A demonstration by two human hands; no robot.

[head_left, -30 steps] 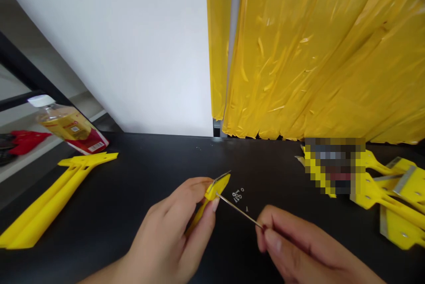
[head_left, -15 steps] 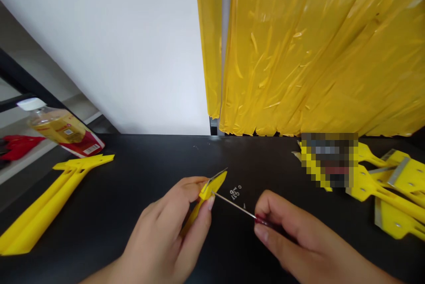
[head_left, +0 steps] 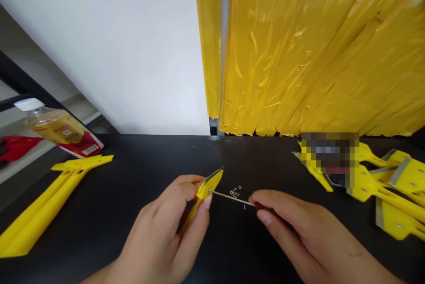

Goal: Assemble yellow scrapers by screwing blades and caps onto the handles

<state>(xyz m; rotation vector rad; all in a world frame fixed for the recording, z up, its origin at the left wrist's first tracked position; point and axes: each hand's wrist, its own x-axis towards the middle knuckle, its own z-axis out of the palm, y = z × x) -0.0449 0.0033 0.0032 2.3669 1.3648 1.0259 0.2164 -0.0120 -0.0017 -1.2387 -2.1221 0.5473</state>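
Note:
My left hand [head_left: 166, 226] grips a yellow scraper [head_left: 215, 183] by its head, thumb on the near face and fingers behind, with a thin metal blade along its upper edge. My right hand [head_left: 295, 226] pinches a screwdriver [head_left: 232, 198] by its dark red handle, which the fingers mostly cover. The screwdriver's tip meets the scraper's face close to my left thumb; whether a screw sits under it is too small to tell. Several small screws and washers [head_left: 235, 193] lie on the black table just behind the shaft.
At the right lies a pile of yellow scrapers [head_left: 361, 184], partly behind a blurred patch. A larger yellow tool [head_left: 49, 204] rests at the left, with a bottle [head_left: 66, 129] of yellowish liquid behind it. Yellow plastic film [head_left: 282, 53] and a white panel [head_left: 133, 53] stand along the table's back.
The scraper and my left hand have shifted slightly left. My right hand has turned and risen a little, and the screwdriver shaft now lies flatter, its tip still at the scraper.

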